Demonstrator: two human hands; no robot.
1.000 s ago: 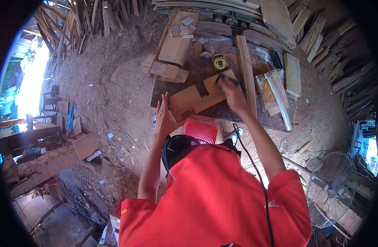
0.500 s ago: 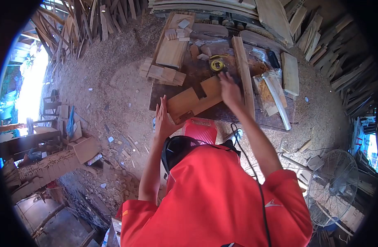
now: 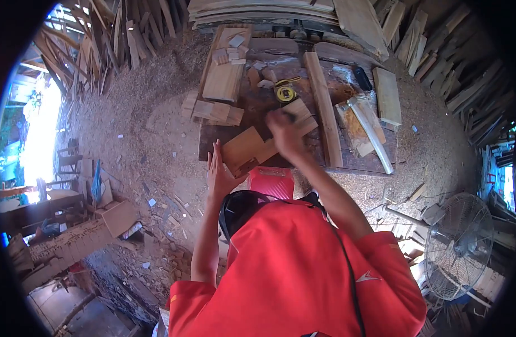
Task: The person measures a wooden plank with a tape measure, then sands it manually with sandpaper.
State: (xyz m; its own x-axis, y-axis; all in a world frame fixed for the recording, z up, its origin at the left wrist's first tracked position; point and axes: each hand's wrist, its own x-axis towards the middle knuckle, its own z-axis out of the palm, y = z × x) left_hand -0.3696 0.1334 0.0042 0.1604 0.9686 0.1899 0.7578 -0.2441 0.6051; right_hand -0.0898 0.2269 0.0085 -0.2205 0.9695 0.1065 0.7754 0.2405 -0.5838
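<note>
A wooden board (image 3: 242, 147) with a notch in its far edge lies slanted across the near edge of the workbench (image 3: 258, 119). Against its left end rests my left hand (image 3: 219, 175), fingers stretched out and thumb spread. My right hand (image 3: 284, 133) is over the middle of the board, around the notch. Motion blurs its fingers, and whether they hold anything is hidden. Just beyond it lies a yellow tape measure (image 3: 285, 94).
On the bench's right are a long wooden strip (image 3: 324, 109), a hammer (image 3: 371, 135) and a dark object (image 3: 361, 78). Small wood blocks (image 3: 234, 54) sit on a plank at left. A red stool (image 3: 271, 182) stands at the near edge; a fan (image 3: 459, 246) is at right.
My right hand has moved left from the board's right end to its middle, its fingers curling in. The left hand stays at the left end. The whole view has shifted slightly.
</note>
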